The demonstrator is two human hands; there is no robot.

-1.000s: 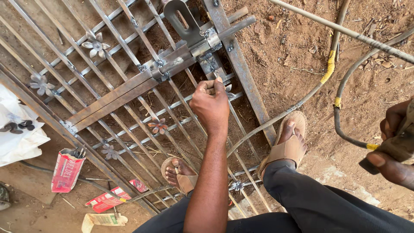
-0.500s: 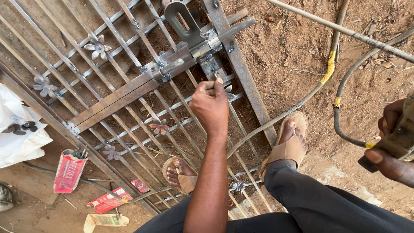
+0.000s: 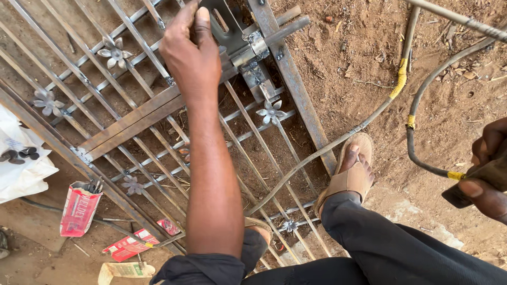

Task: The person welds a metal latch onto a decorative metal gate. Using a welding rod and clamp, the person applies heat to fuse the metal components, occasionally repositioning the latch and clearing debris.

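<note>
A metal gate (image 3: 134,113) of thin bars lies flat on the dirt. My left hand (image 3: 193,50) reaches across it to the top, thumb and fingers pinched on the left edge of a slotted grey latch plate (image 3: 227,29) next to the bolt (image 3: 282,29). A small metal flower (image 3: 271,112) sits on the bars below the latch. At the right edge, my right hand (image 3: 488,182) grips a dark welding holder (image 3: 467,184) whose black cable (image 3: 414,142) loops off over the soil.
My sandalled foot (image 3: 353,171) rests by the gate's right frame bar (image 3: 296,89). More metal flowers (image 3: 113,53) dot the bars. Red electrode boxes (image 3: 79,208) and a white bag (image 3: 24,166) lie at the left. A rebar rod (image 3: 459,18) crosses the top right.
My left hand has moved up from the metal flower on the bars to the latch plate. The flower stays on the bars. The right hand has barely moved.
</note>
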